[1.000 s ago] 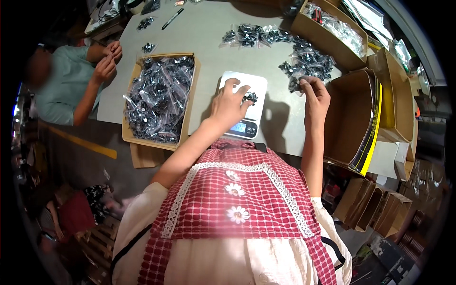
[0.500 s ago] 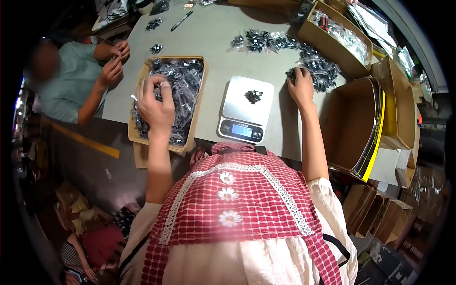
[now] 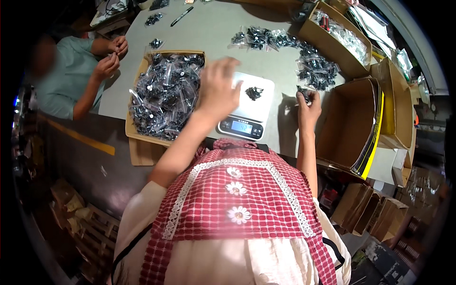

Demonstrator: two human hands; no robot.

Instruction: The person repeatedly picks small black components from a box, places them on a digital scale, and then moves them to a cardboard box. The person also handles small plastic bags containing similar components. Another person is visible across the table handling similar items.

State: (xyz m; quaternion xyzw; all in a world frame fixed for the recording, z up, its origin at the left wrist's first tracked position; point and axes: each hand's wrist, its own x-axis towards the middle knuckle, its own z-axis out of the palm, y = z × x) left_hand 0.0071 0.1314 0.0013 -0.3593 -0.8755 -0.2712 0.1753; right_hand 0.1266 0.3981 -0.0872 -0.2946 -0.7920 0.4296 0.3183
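A white kitchen-type scale (image 3: 259, 111) stands in front of me, with a small heap of black parts (image 3: 254, 93) on its plate. My left hand (image 3: 218, 90), blurred by motion, is over the scale's left edge with its fingers stretched out and no object visible in it. To the right of the scale, my right hand (image 3: 310, 108) pinches a small clear bag of black parts (image 3: 305, 95) above the table. Beyond it lies a pile of similar bags (image 3: 317, 69). At my left, a cardboard box (image 3: 205, 61) is filled with bagged black parts (image 3: 166, 95).
A brown carton (image 3: 349, 123) stands open on the right, and a long box of clear bags (image 3: 342, 35) is behind it. More bags (image 3: 259, 38) line the far table. A marker (image 3: 182, 16) lies far left. A co-worker's hands (image 3: 114, 57) are beyond the filled box.
My left hand has moved right from the filled box to the scale. My right hand has drawn back from the pile, now holding a small bag of black parts.
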